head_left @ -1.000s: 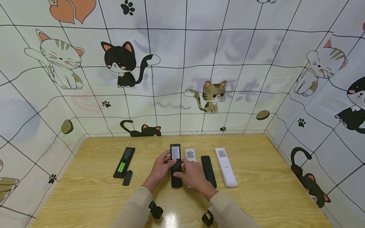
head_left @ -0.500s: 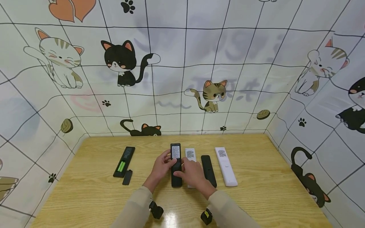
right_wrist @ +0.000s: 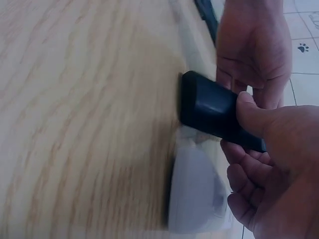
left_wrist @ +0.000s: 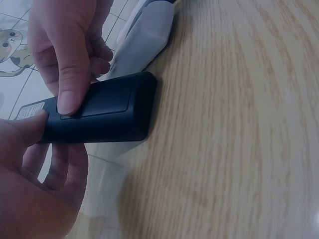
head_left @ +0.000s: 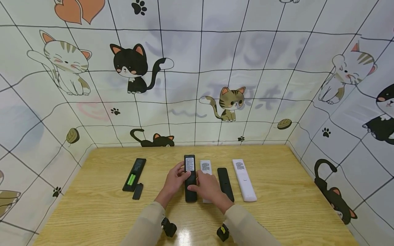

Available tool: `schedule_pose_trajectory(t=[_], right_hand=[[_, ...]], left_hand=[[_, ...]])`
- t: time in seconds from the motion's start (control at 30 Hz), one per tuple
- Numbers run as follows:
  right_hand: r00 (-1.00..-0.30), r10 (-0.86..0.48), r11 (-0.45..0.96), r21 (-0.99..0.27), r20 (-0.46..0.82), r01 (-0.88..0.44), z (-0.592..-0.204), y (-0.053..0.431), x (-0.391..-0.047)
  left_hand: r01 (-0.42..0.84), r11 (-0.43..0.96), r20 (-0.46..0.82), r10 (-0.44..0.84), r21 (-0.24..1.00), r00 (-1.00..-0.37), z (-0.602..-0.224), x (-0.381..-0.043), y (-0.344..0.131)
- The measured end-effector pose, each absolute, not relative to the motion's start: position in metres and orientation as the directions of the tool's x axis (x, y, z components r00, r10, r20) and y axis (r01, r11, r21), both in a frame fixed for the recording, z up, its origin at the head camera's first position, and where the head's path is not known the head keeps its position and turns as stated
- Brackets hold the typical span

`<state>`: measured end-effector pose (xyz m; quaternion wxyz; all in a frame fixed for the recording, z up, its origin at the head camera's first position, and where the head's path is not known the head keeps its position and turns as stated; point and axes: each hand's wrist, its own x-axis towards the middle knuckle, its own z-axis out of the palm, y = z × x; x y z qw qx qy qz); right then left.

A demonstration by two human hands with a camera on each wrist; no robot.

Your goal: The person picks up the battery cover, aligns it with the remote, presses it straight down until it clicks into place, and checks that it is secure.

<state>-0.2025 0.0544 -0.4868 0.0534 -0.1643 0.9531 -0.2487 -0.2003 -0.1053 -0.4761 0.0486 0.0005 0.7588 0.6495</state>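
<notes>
A black remote control [head_left: 191,195] is held back side up near the middle of the table, its white label [head_left: 189,164] at the far end. My left hand [head_left: 173,181] grips it from the left, thumb on top and fingers at the side and beneath. From the right, my right hand [head_left: 210,187] holds the same remote. In the left wrist view, the right thumb presses the edge of the battery cover [left_wrist: 107,98], which sits in place. Curled right fingers show below the remote in the right wrist view.
On the wooden table [head_left: 92,218], a black remote [head_left: 139,168] with green batteries exposed lies left, beside its loose cover [head_left: 138,191]. To the right lie a partly hidden white remote [head_left: 205,166], another black remote [head_left: 225,184] and a long white remote [head_left: 244,181]. Cat-patterned walls surround it.
</notes>
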Motion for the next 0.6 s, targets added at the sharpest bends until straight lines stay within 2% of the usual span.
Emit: schedule_pose_trajectory(t=[0.3,0.6], right_hand=[[-0.927,-0.37,0.85,-0.423,-0.059,-0.313,-0.487,0.053,-0.202],[-0.924,-0.377,0.852,-0.415,-0.063,-0.32,-0.488,0.051,-0.202]], left_hand=[[-0.059,0.161,-0.065,0.034,0.985,-0.997,-0.501,-0.214,-0.105],[-0.053,0.178,-0.058,0.02,0.983,-0.998,-0.51,-0.218,-0.106]])
